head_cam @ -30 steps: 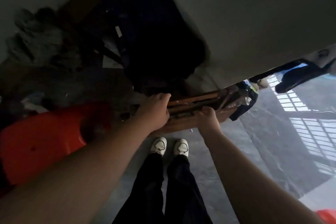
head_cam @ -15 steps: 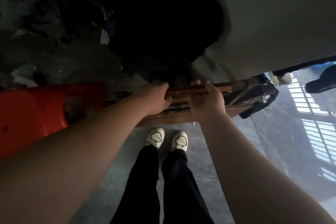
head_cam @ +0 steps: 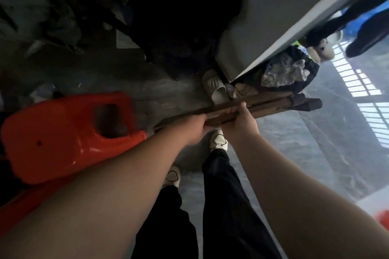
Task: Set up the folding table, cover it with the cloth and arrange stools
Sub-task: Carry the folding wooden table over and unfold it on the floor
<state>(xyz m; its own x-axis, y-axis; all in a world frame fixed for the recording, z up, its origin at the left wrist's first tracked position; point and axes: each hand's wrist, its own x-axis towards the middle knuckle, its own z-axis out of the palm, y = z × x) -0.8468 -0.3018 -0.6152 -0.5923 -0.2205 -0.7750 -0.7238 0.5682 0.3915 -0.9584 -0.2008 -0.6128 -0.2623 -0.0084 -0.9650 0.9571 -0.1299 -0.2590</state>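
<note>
A folded brown wooden table (head_cam: 273, 102) is held edge-up in front of me, above the grey floor. My left hand (head_cam: 194, 127) grips its near edge from the left. My right hand (head_cam: 242, 121) grips the same edge just to the right, the two hands almost touching. The table's dark leg ends stick out to the right. A red plastic stool (head_cam: 63, 134) stands to my left, close to my left forearm. No cloth for the table is clearly visible.
A grey wall panel (head_cam: 294, 17) rises ahead right, with a beige slipper (head_cam: 215, 87) and crumpled clothes (head_cam: 288, 71) at its foot. Dark clutter fills the far left corner. My white shoes (head_cam: 219, 140) stand on glossy grey tiles. Another person's legs (head_cam: 362, 21) are far right.
The table has come away from the wall and swung toward me and to the right. My hands stayed on its edge, now closer together. I have stepped, one foot forward.
</note>
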